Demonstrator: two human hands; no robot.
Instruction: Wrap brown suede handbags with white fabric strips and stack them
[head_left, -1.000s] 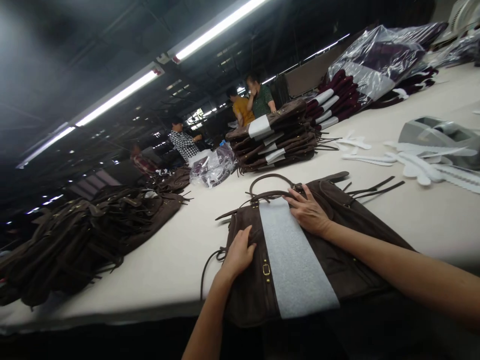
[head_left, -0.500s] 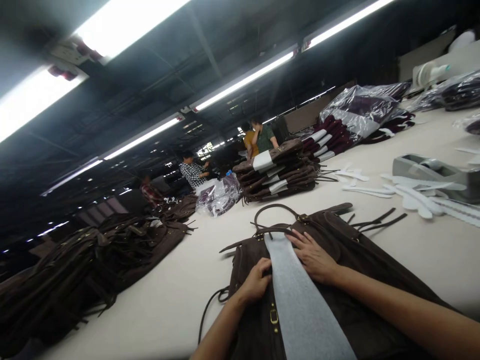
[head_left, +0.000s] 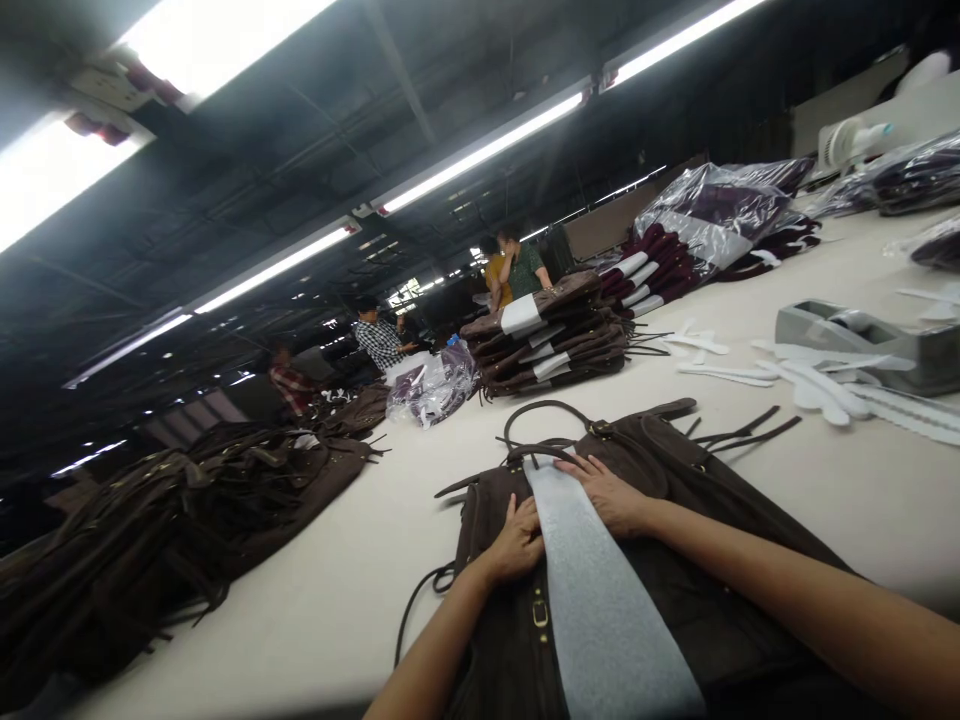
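Observation:
A dark brown handbag [head_left: 675,600] lies flat on the table in front of me, its handles [head_left: 517,415] at the far end. A long pale grey strip [head_left: 600,600] runs down its middle from the handles toward me. On the bag left of the strip rests my left hand [head_left: 516,540], open, its fingers stretched along the strip's edge. My right hand [head_left: 611,497] is open too, lying flat with fingertips on the strip's upper end near the handle base. A brass buckle [head_left: 540,614] shows below my left hand.
Brown bags lie heaped [head_left: 225,510] at left. Beyond mine is a stack of banded brown bags [head_left: 547,345], beside maroon ones [head_left: 660,265] and plastic-wrapped bags [head_left: 712,215]. A grey tape dispenser [head_left: 862,335] and white cut-out pieces [head_left: 810,385] lie at right. Several people stand farther back.
My left hand has gone from curled fingers at the strip's edge to stretched-out fingers, slightly farther up. My right hand stays flat on the strip. The view has shifted a little.

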